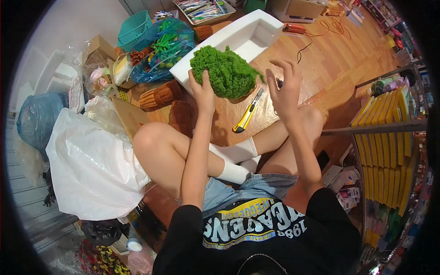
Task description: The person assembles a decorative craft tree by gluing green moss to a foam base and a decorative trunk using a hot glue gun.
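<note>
A leafy green bunch of artificial-looking foliage (pixel 224 73) is held up by my left hand (pixel 201 89), whose thumb and fingers grip its lower left side. To the right of the bunch, my right hand (pixel 285 91) is raised with its fingers apart and curved, holding nothing. The foliage hangs in front of a long white foam box (pixel 263 32). A yellow and black utility knife (pixel 248 111) lies on the wooden floor between my hands, near my crossed legs.
Brown bundles (pixel 160 95) and a blue plastic bag (pixel 172 39) lie left of the foam box, near a teal basket (pixel 134 32). A white plastic sheet (pixel 91 165) is beside my left knee. Yellow books (pixel 378 149) fill a rack at right. A red tool (pixel 294 28) with a cord lies behind.
</note>
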### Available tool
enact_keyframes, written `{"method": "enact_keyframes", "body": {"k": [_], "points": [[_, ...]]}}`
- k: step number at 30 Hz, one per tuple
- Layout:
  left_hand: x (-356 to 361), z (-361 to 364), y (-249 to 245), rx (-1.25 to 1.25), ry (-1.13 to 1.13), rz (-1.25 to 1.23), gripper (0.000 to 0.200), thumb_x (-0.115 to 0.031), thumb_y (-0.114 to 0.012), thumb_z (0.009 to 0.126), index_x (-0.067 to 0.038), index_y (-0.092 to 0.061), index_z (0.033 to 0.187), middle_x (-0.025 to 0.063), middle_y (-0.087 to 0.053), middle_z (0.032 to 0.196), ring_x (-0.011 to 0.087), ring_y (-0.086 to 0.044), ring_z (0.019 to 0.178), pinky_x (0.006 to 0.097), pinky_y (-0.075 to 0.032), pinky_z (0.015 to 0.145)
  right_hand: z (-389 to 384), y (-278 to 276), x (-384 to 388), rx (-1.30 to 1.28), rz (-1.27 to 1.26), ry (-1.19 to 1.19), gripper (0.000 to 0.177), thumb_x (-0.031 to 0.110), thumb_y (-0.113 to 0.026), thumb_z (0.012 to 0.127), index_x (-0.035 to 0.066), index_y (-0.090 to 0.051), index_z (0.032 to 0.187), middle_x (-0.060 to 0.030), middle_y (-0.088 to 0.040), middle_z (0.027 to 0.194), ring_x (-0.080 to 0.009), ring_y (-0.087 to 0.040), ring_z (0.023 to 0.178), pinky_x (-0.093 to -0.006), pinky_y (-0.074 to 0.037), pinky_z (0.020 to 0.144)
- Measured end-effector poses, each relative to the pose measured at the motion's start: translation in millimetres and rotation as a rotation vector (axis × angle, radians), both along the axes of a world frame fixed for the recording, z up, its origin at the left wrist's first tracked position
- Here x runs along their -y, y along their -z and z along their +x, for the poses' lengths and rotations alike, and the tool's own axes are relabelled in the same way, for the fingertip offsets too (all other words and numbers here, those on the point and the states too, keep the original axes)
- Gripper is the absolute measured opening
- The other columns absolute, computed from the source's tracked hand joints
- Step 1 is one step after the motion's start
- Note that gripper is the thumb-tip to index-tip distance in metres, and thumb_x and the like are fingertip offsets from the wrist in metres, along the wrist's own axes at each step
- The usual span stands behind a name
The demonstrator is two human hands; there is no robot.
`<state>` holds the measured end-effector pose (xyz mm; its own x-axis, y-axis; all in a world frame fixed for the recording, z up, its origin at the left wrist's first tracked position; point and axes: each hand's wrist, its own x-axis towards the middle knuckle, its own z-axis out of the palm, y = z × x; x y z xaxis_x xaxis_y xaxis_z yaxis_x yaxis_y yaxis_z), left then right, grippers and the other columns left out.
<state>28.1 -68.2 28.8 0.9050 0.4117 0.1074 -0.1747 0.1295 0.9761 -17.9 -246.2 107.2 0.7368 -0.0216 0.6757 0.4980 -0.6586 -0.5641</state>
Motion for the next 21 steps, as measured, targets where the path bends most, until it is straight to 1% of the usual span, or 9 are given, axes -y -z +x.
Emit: {"method": "enact_keyframes", "body": {"k": [1, 2, 3, 5, 7, 9, 12, 18, 21], "points": [[3, -1, -2, -0.006, -0.031, 0.014, 0.040, -0.015, -0.051, 0.094, 0.002, -0.038, 0.128, 0.0117, -0.052, 0.113, 0.0198, -0.049, 0.100, 0.0316, -0.038, 0.091, -1, 0, -5, 0.236, -0.162, 0.279, 0.012, 0.007, -0.063, 0.082, 0.000, -0.059, 0.090, -0.0083, -0.060, 0.079, -0.0175, -0.054, 0.070, -0.0305, -0.043, 0.065], [4, -3, -4, -0.003, -0.031, 0.012, 0.040, -0.015, -0.051, 0.094, 0.002, -0.038, 0.128, 0.0117, -0.052, 0.113, 0.0198, -0.049, 0.100, 0.0316, -0.038, 0.091, -12, 4, -15, -0.006, 0.050, 0.157, 0.014, 0.005, -0.065, 0.079, 0.000, -0.059, 0.091, -0.0104, -0.061, 0.082, -0.0205, -0.059, 0.074, -0.0310, -0.046, 0.067], [5, -6, -6, 0.010, -0.015, 0.033, 0.041, -0.016, -0.050, 0.094, 0.003, -0.037, 0.128, 0.0129, -0.052, 0.114, 0.0207, -0.049, 0.102, 0.0321, -0.038, 0.091, -16, 5, -26, -0.006, 0.051, 0.155, 0.014, 0.005, -0.065, 0.079, 0.000, -0.059, 0.091, -0.0104, -0.061, 0.082, -0.0205, -0.059, 0.074, -0.0310, -0.046, 0.067], [9, -11, -3, 0.017, 0.007, 0.059, 0.042, -0.017, -0.049, 0.094, 0.004, -0.037, 0.128, 0.0140, -0.052, 0.116, 0.0216, -0.049, 0.103, 0.0326, -0.038, 0.092, -22, 8, -45, -0.343, 0.157, -0.113, 0.017, 0.006, -0.066, 0.078, 0.000, -0.059, 0.092, -0.0112, -0.061, 0.081, -0.0211, -0.062, 0.075, -0.0316, -0.048, 0.066], [16, -12, 2, -0.060, -0.023, -0.063, 0.044, -0.020, -0.048, 0.095, 0.006, -0.036, 0.129, 0.0172, -0.051, 0.119, 0.0235, -0.049, 0.106, 0.0334, -0.037, 0.094, -16, 14, -52, -0.350, 0.156, -0.126, 0.019, 0.007, -0.067, 0.077, 0.000, -0.060, 0.092, -0.0116, -0.061, 0.081, -0.0216, -0.062, 0.073, -0.0316, -0.049, 0.064], [15, -17, -1, 0.005, -0.040, 0.121, 0.051, -0.022, -0.046, 0.096, 0.008, -0.030, 0.134, 0.0198, -0.048, 0.125, 0.0250, -0.048, 0.110, 0.0333, -0.036, 0.096, -11, 24, -59, -0.364, 0.158, -0.142, 0.020, 0.008, -0.068, 0.076, 0.000, -0.060, 0.093, -0.0120, -0.061, 0.080, -0.0222, -0.062, 0.072, -0.0316, -0.049, 0.062], [17, -24, -21, -0.004, 0.080, -0.018, 0.056, -0.023, -0.046, 0.096, 0.008, -0.024, 0.137, 0.0206, -0.045, 0.129, 0.0249, -0.046, 0.114, 0.0333, -0.034, 0.098, -2, 35, -62, -0.203, 0.109, -0.017, 0.018, 0.009, -0.068, 0.077, -0.001, -0.061, 0.090, -0.0123, -0.061, 0.081, -0.0231, -0.062, 0.071, -0.0328, -0.049, 0.064], [17, -22, -10, 0.012, 0.012, -0.023, 0.046, -0.019, -0.045, 0.097, 0.002, -0.030, 0.135, 0.0135, -0.047, 0.124, 0.0200, -0.047, 0.108, 0.0321, -0.037, 0.094, 5, 42, -61, -0.218, 0.153, -0.025, 0.015, 0.008, -0.069, 0.073, -0.002, -0.062, 0.081, -0.0133, -0.061, 0.080, -0.0240, -0.062, 0.070, -0.0337, -0.049, 0.063], [18, -24, -13, 0.020, 0.112, -0.015, 0.058, -0.026, -0.045, 0.097, 0.008, -0.022, 0.138, 0.0199, -0.043, 0.131, 0.0250, -0.045, 0.116, 0.0334, -0.035, 0.097, 6, 41, -60, -0.283, 0.156, 0.003, 0.015, 0.007, -0.068, 0.072, -0.003, -0.061, 0.081, -0.0140, -0.061, 0.080, -0.0232, -0.062, 0.069, -0.0332, -0.049, 0.063]]}}
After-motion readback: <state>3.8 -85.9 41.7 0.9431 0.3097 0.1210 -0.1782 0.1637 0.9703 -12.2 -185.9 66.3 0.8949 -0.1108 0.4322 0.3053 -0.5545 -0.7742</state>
